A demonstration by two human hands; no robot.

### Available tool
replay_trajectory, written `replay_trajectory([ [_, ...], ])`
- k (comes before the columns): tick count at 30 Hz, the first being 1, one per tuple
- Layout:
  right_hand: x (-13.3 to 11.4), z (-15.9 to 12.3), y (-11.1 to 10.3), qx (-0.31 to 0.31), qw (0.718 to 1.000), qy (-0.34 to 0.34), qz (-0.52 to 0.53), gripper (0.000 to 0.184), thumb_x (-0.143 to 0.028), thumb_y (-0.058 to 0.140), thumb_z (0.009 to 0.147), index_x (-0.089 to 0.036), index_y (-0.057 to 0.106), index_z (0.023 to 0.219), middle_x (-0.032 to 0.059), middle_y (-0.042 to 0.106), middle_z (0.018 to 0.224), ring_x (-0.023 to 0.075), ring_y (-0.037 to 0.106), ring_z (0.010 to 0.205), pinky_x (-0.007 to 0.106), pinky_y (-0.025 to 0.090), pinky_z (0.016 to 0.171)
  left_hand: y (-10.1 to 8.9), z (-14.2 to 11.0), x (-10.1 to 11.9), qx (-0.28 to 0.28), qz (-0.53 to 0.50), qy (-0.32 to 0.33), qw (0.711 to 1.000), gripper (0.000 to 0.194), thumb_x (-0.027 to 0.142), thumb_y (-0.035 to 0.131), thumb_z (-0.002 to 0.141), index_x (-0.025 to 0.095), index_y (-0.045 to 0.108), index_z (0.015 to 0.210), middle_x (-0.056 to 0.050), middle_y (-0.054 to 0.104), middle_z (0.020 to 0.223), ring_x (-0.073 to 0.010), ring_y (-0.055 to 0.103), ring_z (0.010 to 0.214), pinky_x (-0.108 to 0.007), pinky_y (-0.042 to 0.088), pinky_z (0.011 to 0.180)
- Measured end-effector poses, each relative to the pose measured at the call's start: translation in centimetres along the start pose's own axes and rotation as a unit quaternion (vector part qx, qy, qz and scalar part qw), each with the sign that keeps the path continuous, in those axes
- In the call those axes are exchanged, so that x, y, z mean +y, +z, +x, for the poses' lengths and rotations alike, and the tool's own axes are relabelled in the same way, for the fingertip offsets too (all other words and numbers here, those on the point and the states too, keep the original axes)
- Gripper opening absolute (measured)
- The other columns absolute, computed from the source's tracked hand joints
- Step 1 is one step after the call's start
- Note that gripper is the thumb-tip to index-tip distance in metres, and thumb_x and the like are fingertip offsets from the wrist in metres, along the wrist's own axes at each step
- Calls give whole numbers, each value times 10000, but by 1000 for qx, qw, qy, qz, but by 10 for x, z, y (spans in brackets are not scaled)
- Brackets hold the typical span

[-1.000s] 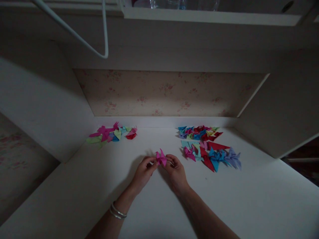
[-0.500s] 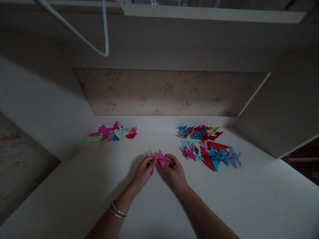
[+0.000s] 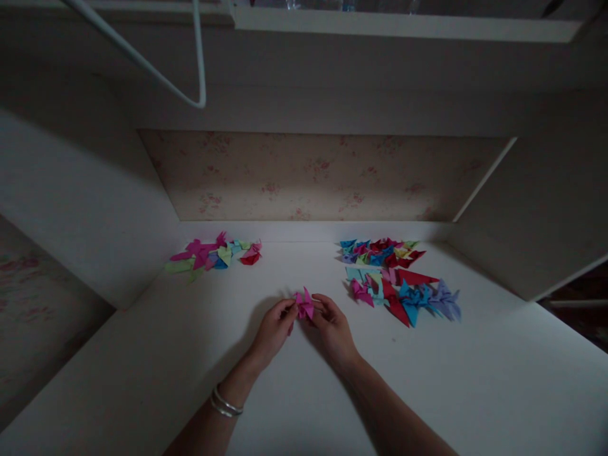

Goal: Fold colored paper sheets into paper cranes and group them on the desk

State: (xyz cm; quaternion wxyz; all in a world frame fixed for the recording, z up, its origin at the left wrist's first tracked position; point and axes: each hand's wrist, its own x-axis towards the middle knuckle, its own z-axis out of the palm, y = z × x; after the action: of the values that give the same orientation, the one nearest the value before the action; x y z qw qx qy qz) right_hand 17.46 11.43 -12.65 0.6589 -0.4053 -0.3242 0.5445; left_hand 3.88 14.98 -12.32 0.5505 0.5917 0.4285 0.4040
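Note:
A bright pink origami crane (image 3: 304, 306) is held just above the white desktop (image 3: 304, 392), its pointed tips facing up and away. My left hand (image 3: 274, 326) pinches its left side between thumb and fingers. From the other side, my right hand (image 3: 335, 328) grips the crane's right edge with thumb and bent fingers. Parts of the paper are covered by the fingertips. Two silver bangles (image 3: 225, 403) circle my left wrist.
Folded paper pieces (image 3: 202, 253) in pink, green and blue lie at the back left. Several more colourful origami pieces (image 3: 380, 251) form two rows at the right, the nearer ending in a purple one (image 3: 445, 300). A white cable (image 3: 200, 69) hangs from the shelf above.
My right thumb and fingers have closed in slightly on the crane's right side. The crane's shape shifts a little between my hands. The other paper pieces stay put.

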Motion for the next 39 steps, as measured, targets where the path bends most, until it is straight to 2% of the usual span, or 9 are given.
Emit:
replay_trajectory([
  [4, 1, 0, 0, -5, 1000, -3, -19, 374, -301, 740, 689, -183, 643, 1030, 58, 700, 935, 138, 605, 707, 253, 458, 620, 0, 1, -1, -4, 11, -7, 1000, 414, 514, 541, 814, 135, 636, 949, 72, 413, 495, -95, 370, 455, -210, 262, 444],
  [12, -2, -1, 1, 3, 998, 27, -50, 337, -344, 745, 658, -156, 717, 936, 48, 696, 752, 145, 579, 645, 264, 448, 613, 1, 2, -4, -10, 17, -3, 1000, 403, 490, 506, 835, 124, 616, 964, 67, 414, 522, -96, 372, 474, -205, 272, 447],
  [19, 4, 1, -2, 2, 998, 25, -53, 292, -310, 724, 678, -158, 726, 927, 41, 690, 732, 130, 561, 628, 250, 439, 606, 0, 1, -4, -16, 22, 9, 1000, 379, 473, 492, 848, 132, 617, 958, 67, 420, 532, -95, 373, 474, -208, 270, 449],
  [39, -1, -2, 0, -11, 998, 36, -53, 243, -264, 686, 688, -162, 714, 907, 20, 646, 627, 113, 517, 556, 230, 390, 526, 2, 3, -2, -6, 23, 8, 1000, 325, 412, 502, 826, 122, 612, 926, 65, 434, 530, -94, 373, 465, -214, 268, 450],
])
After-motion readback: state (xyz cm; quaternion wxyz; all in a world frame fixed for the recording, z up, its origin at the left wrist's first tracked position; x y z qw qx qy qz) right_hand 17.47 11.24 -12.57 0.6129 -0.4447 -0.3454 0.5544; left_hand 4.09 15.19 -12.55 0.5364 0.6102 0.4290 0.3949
